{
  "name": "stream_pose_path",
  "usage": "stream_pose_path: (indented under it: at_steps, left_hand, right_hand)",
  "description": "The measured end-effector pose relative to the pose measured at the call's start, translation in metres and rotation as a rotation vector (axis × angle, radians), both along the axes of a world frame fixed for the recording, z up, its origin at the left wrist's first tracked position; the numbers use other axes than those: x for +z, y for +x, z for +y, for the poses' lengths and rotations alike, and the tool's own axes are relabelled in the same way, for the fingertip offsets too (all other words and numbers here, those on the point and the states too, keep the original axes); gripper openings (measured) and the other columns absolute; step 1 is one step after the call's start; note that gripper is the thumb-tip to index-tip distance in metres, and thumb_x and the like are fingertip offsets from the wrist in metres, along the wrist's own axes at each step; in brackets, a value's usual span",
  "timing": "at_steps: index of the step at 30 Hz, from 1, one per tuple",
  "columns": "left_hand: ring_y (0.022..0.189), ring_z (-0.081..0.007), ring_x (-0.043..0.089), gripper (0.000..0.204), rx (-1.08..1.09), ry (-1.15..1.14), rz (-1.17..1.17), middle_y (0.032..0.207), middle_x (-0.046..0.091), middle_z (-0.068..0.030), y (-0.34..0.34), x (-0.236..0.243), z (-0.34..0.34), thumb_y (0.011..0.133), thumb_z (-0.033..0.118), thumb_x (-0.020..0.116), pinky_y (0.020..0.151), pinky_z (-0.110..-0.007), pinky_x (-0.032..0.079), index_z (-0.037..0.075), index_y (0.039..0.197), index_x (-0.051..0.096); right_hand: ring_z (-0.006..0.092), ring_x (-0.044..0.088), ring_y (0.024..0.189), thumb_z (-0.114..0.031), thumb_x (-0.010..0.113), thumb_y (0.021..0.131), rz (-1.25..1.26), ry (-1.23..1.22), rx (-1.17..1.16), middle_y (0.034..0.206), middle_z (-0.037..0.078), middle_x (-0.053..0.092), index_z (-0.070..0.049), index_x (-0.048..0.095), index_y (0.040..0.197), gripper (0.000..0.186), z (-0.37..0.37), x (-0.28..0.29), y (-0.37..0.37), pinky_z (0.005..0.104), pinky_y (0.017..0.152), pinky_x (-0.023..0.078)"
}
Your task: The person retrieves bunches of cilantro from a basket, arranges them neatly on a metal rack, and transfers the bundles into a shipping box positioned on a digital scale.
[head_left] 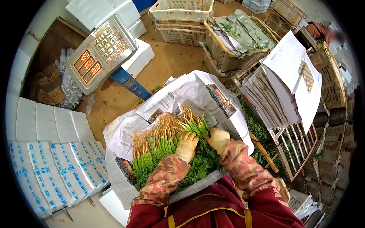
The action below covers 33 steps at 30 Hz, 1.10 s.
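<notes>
Bunches of coriander-like greens (159, 133) lie in a newspaper-lined container, brown roots toward the far side, pale green stems in the middle, dark leaves near me. My left hand (187, 145), in a cream glove, rests on the stems right of centre with its fingers curled over them. At the right end of the row, my gloved right hand (218, 139) is closed against the outermost stems; its fingertips are partly hidden. Printed newspaper (224, 95) stands up around the greens and folds outward at the back and sides. Camouflage sleeves cover both forearms.
A digital scale display (102, 53) on a blue post stands at the back left. White wrapped packs (57, 171) are stacked at left. To the right, a paper stack (273, 95) sits on a metal rack (292, 148). Plastic crates (182, 22) stand behind; another person (321, 32) is far right.
</notes>
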<state>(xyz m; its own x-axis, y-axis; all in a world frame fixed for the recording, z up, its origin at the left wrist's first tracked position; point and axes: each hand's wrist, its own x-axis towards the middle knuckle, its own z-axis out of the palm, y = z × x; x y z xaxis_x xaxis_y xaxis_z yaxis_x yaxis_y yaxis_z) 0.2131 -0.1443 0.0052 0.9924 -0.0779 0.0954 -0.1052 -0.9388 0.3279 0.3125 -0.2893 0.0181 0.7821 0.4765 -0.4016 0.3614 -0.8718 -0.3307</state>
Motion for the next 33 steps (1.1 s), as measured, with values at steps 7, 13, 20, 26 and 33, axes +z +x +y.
stream_pose_path:
  at_steps: [7, 13, 20, 26, 33]
  left_hand:
    - [0.113, -0.033, 0.05, 0.056, -0.012, -0.314, -0.224, 0.119, 0.05, -0.016, 0.004, 0.035, -0.01, 0.068, -0.004, 0.062, 0.103, -0.046, 0.038, 0.002, 0.122, 0.052]
    - [0.112, -0.0332, 0.051, 0.04, 0.016, -0.158, -0.057, 0.112, 0.059, -0.0143, 0.029, -0.008, -0.023, 0.078, 0.004, 0.059, 0.102, -0.043, 0.037, -0.001, 0.118, 0.056]
    - [0.111, -0.0339, 0.049, 0.039, 0.027, -0.172, 0.02, 0.11, 0.057, -0.0171, 0.023, -0.016, -0.027, 0.078, 0.007, 0.057, 0.101, -0.043, 0.036, -0.002, 0.116, 0.057]
    - [0.12, -0.036, 0.047, 0.044, 0.061, -0.26, -0.093, 0.122, 0.055, -0.0191, 0.015, -0.017, -0.026, 0.084, 0.012, 0.061, 0.107, -0.048, 0.033, -0.002, 0.125, 0.053]
    - [0.121, -0.0369, 0.046, 0.034, 0.175, -0.229, -0.027, 0.123, 0.055, -0.0173, 0.022, -0.004, -0.021, 0.088, 0.015, 0.059, 0.107, -0.049, 0.032, 0.001, 0.12, 0.058]
  right_hand:
    - [0.0372, 0.065, 0.084, -0.033, 0.061, 0.084, -0.114, 0.054, -0.011, 0.09, 0.022, 0.065, -0.004, 0.056, 0.119, 0.046, -0.008, -0.017, -0.036, 0.0461, 0.071, 0.052]
    - [0.0377, 0.065, 0.089, -0.025, 0.058, 0.083, 0.054, 0.098, 0.174, 0.094, 0.022, 0.067, -0.004, 0.057, 0.12, 0.043, -0.021, -0.008, -0.006, 0.0461, 0.076, 0.053]
    - [0.0391, 0.065, 0.085, -0.035, 0.063, 0.084, -0.029, 0.116, -0.067, 0.09, 0.023, 0.067, -0.003, 0.062, 0.104, 0.038, 0.027, -0.004, 0.033, 0.0459, 0.075, 0.052]
    - [0.0396, 0.065, 0.083, -0.034, 0.06, 0.087, -0.07, 0.481, -0.402, 0.085, 0.021, 0.068, -0.004, 0.07, 0.097, 0.033, 0.038, -0.049, 0.047, 0.044, 0.074, 0.051]
    - [0.0348, 0.066, 0.074, -0.027, 0.067, 0.083, 0.009, 0.547, -0.39, 0.079, 0.017, 0.068, -0.004, 0.069, 0.095, 0.027, -0.008, -0.023, 0.039, 0.0418, 0.066, 0.052]
